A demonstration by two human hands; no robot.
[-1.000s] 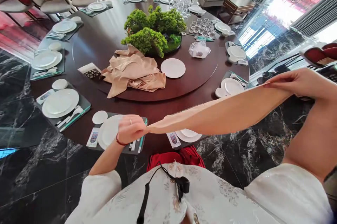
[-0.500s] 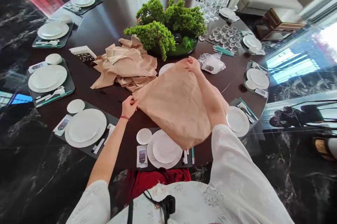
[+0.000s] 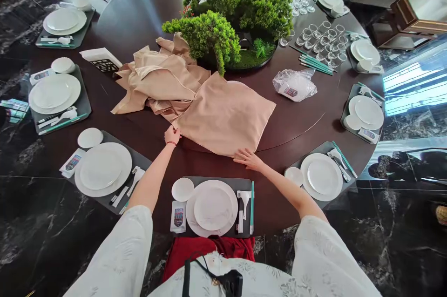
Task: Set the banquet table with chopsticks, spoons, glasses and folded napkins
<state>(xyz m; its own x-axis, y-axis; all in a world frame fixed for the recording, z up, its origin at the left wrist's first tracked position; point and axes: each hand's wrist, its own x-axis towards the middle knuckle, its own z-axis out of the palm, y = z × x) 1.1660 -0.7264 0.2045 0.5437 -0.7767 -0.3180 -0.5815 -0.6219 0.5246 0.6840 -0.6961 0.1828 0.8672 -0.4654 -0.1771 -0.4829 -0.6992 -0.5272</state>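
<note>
Reference position, head-camera view. Peach satin cloth (image 3: 225, 115): spread flat on the dark wood surface (image 3: 275, 159), roughly square, set corner-on to the near edge of the surface. Longest axis: corner to corner, from the left corner across to the right corner, rising slightly toward the right. Location relative to the fingers: ahead of both hands, with the main body of the cloth up and to the right of the left hand and up from the right hand.

Left hand (image 3: 172, 135): at the left corner of the cloth, on one end of the long axis. Fingers close together and bent down onto the hem; firm pinch or light contact not distinguishable in this view.

Right hand (image 3: 247, 159): flat on the surface at the near corner of the cloth, below the long axis. Fingers spread apart, with the tips at the hem and no fabric gathered between them.

Nearest hand to the long axis: left.

Surroundings: crumpled pile of matching peach fabric (image 3: 157, 80) touching the upper left edge of the flat cloth; green bonsai-style centrepiece (image 3: 223, 22) just beyond; clear plastic bag (image 3: 295, 85) off to the right, apart from the cloth; white plate (image 3: 212, 208) on a dark place mat (image 3: 209, 179), nearer the body than both hands.
</note>
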